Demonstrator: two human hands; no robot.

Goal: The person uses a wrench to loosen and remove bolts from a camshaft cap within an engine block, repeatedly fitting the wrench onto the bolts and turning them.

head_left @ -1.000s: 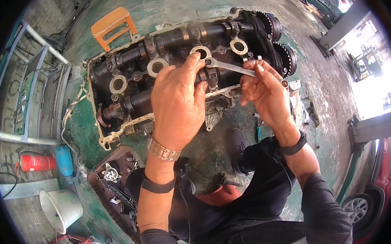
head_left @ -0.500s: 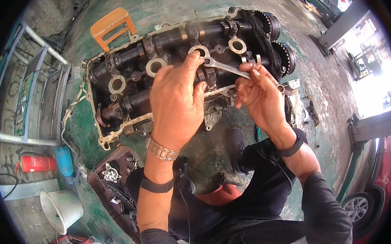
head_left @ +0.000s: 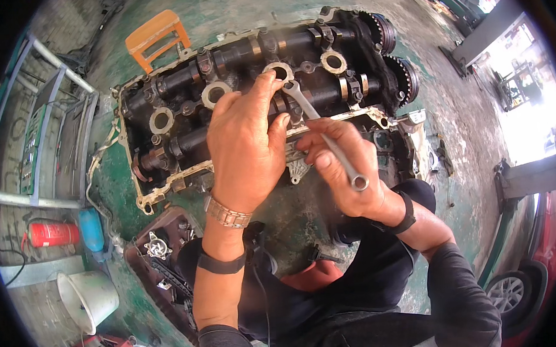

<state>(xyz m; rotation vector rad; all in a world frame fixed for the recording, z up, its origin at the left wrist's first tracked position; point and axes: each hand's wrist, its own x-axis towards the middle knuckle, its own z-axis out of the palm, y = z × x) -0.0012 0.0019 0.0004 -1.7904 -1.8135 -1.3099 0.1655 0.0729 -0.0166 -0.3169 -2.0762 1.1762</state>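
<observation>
Wrench [head_left: 305,103] in my right hand [head_left: 364,159]: should be rigid, fairly light, not fragile; smooth shank could slip if oily, so mid-shank's the place to hold. It slants above the cylinder head [head_left: 193,171], forked end near the fingertips of my left hand [head_left: 245,147], ring end over my right palm. Right fingers curl round the shank, pinching it with the thumb. Left fingers bent forward, thumb apart; can't tell if they pinch anything. Wrench grey metal, slim. Head looks heavy: blackened inside, rough pale rim, round collars [head_left: 215,85], cylindrical camshafts [head_left: 237,57], toothed sprockets [head_left: 405,82] at right. Farther out: wooden stool [head_left: 151,32], brown parts tray [head_left: 159,224], worn green floor [head_left: 122,197].
</observation>
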